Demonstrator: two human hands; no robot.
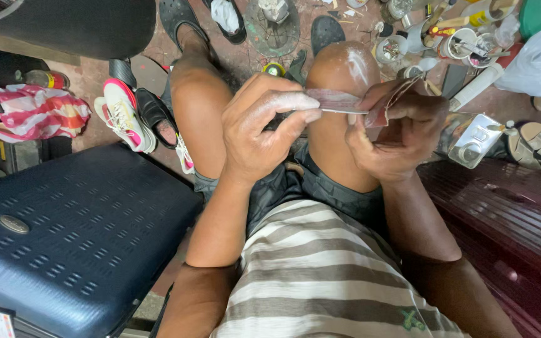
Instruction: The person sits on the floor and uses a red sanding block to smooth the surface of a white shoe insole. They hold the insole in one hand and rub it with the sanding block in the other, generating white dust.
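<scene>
A thin strip (pixel 339 103) is pinched taut between left hand (pixel 264 128) and right hand (pixel 396 134); tension is best kept even, fingertips close.

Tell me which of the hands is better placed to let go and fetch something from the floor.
Probably the right hand: the tins lie on its side, and the left hand pinches the thin strip.

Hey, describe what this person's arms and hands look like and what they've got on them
Both arms are bare from the upper arm down: no sleeves reach the forearms, and no gloves, watch or rings show. The left hand has a pale, dusty or whitish smear along its index finger; the right hand shows no such marking. The person wears a short-sleeved shirt with cream and grey-brown horizontal stripes and dark shorts.
</scene>
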